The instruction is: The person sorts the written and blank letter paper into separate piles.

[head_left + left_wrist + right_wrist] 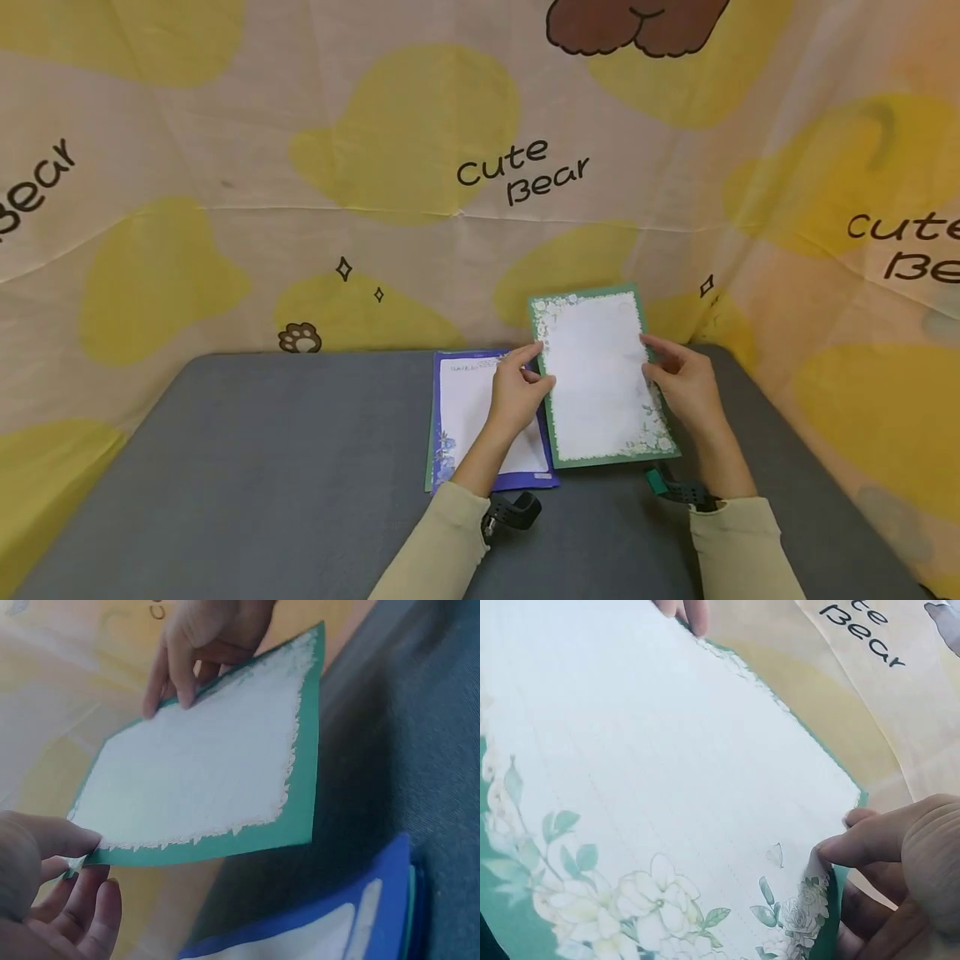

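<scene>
A sheet of green-bordered stationery paper [596, 379], printed with white flowers and leaves, is held up over the right part of the table. My left hand [517, 390] pinches its left edge between thumb and fingers. On the opposite edge, my right hand [684, 385] pinches the paper the same way. In the right wrist view the sheet bends slightly near the right thumb [847, 844]. Beneath my left forearm lies blue-bordered stationery paper [468, 400] with blue flowers at one corner and small writing at its top. A green edge shows under it.
The grey table [300, 467] reaches back to a hanging cloth [420, 133] with yellow patches and "Cute Bear" lettering, which also rises along both sides. Dark bands [517, 510] are worn on both wrists.
</scene>
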